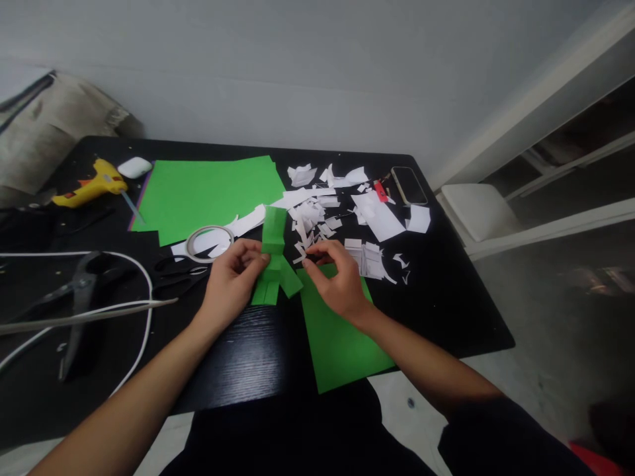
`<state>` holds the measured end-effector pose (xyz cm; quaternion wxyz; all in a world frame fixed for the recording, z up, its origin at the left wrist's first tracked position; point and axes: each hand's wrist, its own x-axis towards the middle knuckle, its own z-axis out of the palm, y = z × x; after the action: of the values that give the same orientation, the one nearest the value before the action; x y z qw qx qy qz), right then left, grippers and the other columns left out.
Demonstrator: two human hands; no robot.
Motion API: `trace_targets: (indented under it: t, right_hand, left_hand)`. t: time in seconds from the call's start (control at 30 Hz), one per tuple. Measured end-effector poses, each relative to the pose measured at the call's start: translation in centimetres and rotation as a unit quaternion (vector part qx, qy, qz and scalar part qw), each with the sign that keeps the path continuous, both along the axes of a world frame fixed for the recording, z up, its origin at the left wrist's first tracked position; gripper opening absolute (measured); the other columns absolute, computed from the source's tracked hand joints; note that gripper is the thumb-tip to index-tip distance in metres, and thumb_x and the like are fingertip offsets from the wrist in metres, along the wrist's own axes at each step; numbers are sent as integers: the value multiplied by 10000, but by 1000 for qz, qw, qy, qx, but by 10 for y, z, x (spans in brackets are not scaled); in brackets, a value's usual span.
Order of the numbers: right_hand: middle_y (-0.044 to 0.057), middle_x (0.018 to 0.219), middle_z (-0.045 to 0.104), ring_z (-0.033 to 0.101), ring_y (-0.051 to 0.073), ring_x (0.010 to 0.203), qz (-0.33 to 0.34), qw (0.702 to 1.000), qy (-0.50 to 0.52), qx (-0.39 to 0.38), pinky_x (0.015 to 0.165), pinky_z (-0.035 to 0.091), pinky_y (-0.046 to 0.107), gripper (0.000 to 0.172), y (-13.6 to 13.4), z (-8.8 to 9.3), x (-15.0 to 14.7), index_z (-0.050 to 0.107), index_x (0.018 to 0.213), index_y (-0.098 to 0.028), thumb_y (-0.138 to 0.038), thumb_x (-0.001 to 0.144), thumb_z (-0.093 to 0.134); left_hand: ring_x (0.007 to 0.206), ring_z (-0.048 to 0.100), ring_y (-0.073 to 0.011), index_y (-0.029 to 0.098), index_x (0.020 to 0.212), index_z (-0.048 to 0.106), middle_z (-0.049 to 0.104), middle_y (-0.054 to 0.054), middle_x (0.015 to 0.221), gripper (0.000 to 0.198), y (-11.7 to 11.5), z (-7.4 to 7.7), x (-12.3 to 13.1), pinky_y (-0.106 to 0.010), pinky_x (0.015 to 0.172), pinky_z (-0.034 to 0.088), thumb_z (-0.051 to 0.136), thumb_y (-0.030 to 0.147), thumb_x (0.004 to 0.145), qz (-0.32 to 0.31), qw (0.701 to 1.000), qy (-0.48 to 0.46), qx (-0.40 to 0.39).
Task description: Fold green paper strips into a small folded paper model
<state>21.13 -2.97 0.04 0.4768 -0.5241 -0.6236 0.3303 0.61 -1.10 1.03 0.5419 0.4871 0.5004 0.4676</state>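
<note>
My left hand (232, 274) grips a green folded-paper piece (274, 231) between thumb and fingers. The piece has a tall creased upright part, a flap angled out to the right and slit tabs at its lower end. To its right, my right hand (337, 277) is closed in a pinch, thumb and forefinger close together beside white paper scraps (308, 215). Whether a small scrap sits between those fingertips I cannot make out. Below the right hand lies a green paper sheet (342, 350), partly covered by the hand and wrist.
Large green sheets (213, 192) lie at the back left, near a yellow glue gun (94, 185). A tape roll (209, 243), black scissors (176, 274), pliers (82, 311) and a white cable (150, 291) are on the left. A phone (409, 185) rests at the back right.
</note>
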Motion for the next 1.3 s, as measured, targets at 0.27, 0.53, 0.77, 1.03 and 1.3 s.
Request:
trace_targets:
  t: [0.27, 0.53, 0.77, 1.03, 1.3]
  right_hand:
    - [139, 1356, 616, 536, 337, 1330, 3, 988, -152, 41, 1163, 427, 604, 380, 5, -18, 3, 643, 1350, -276, -309, 971, 642]
    - [64, 1041, 723, 693, 252, 967, -28, 998, 43, -41, 934, 582, 463, 143, 6, -9, 1, 683, 1051, -264, -338, 931, 702]
    - [15, 995, 656, 679, 211, 946, -29, 973, 200, -113, 833, 616, 373, 331, 10, -9, 2, 609, 1049, -269, -298, 792, 816]
    - [46, 973, 678, 653, 233, 935, -14, 999, -31, 39, 860, 560, 409, 185, 6, -9, 5, 703, 937, -258, -100, 894, 616]
    - [71, 1015, 657, 623, 283, 1043, 33, 985, -162, 41, 924, 558, 476, 322, 5, -17, 4, 700, 949, -246, 12, 795, 586]
  left_hand:
    - [516, 458, -108, 216, 913, 618, 527, 74, 615, 205, 3, 1, 1, -240, 499, 353, 778, 265, 795, 35, 998, -40, -20]
    - [546, 494, -118, 220, 919, 621, 564, 60, 642, 207, 3, -1, 1, -248, 523, 369, 776, 267, 790, 27, 999, -37, -23]
    - [566, 502, -116, 205, 929, 618, 595, 49, 668, 243, 2, 0, 0, -239, 535, 367, 783, 304, 779, 23, 999, -26, -12]
    - [540, 492, -113, 208, 905, 626, 552, 59, 632, 203, 2, 0, 2, -240, 524, 378, 767, 317, 808, 7, 1000, -23, -14]
    - [558, 537, -127, 218, 891, 628, 612, 40, 658, 174, 0, 2, 2, -255, 544, 400, 758, 308, 817, -14, 1000, -18, 1]
